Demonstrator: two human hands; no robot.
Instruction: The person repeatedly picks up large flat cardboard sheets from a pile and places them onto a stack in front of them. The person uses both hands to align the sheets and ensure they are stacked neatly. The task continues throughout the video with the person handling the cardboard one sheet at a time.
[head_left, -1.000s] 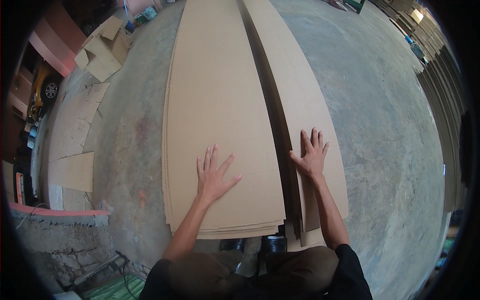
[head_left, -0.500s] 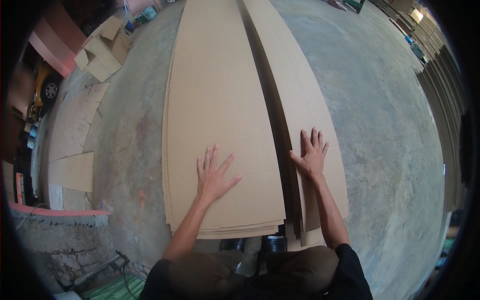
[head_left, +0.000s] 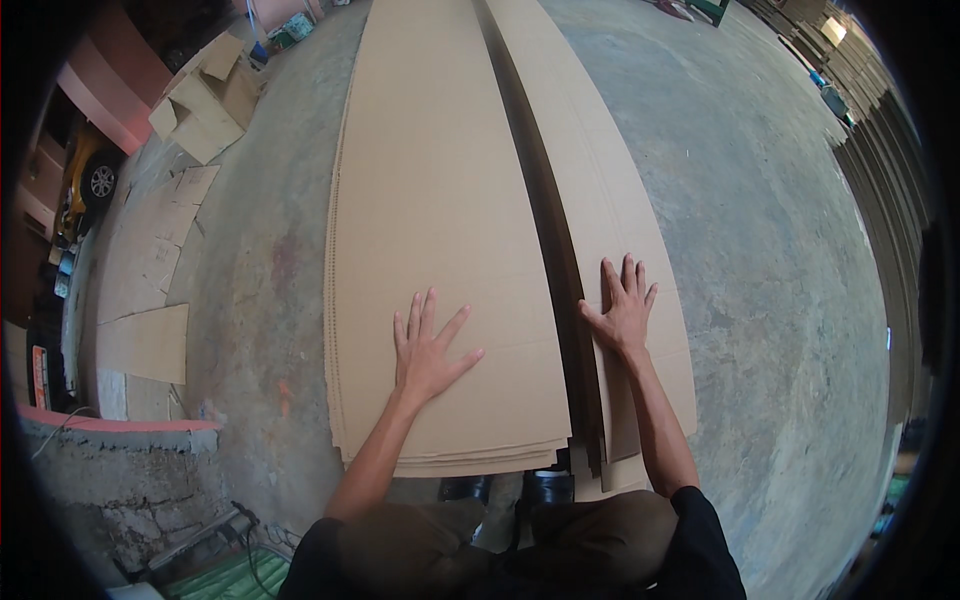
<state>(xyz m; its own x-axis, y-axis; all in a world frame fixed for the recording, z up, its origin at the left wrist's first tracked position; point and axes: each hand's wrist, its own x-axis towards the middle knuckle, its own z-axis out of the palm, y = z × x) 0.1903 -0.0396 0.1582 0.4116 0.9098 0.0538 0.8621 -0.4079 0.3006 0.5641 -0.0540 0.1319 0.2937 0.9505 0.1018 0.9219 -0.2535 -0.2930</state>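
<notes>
The left hand point(head_left: 428, 352) is laid palm down on the near part of a wide cardboard stack point(head_left: 450, 200), with its fingers spread apart and its thumb pointed to the right. The right hand point(head_left: 624, 318) is likewise spread, palm down, on a narrower cardboard piece point(head_left: 600, 180) to the right; its thumb is stretched out to the left edge of that piece, beside a dark gap point(head_left: 538, 190) by which the two are separated. How hard either hand is pressed down cannot be told.

The wide stack is placed lengthwise in front of the person's knees point(head_left: 410, 545), and its sheets are slightly staggered at the near end, where black shoes point(head_left: 547, 488) are partly seen. Faint crease lines are shown on the narrower piece.

On the concrete floor point(head_left: 770, 250), an orange mark point(head_left: 285, 398) is too blurred to be read. At the far left, whatever is printed on a small orange-and-white panel point(head_left: 40, 375) is too small to be made out. An open box point(head_left: 205, 110) is set farther off on the left, and flattened cardboard point(head_left: 150, 260) is laid nearer.
</notes>
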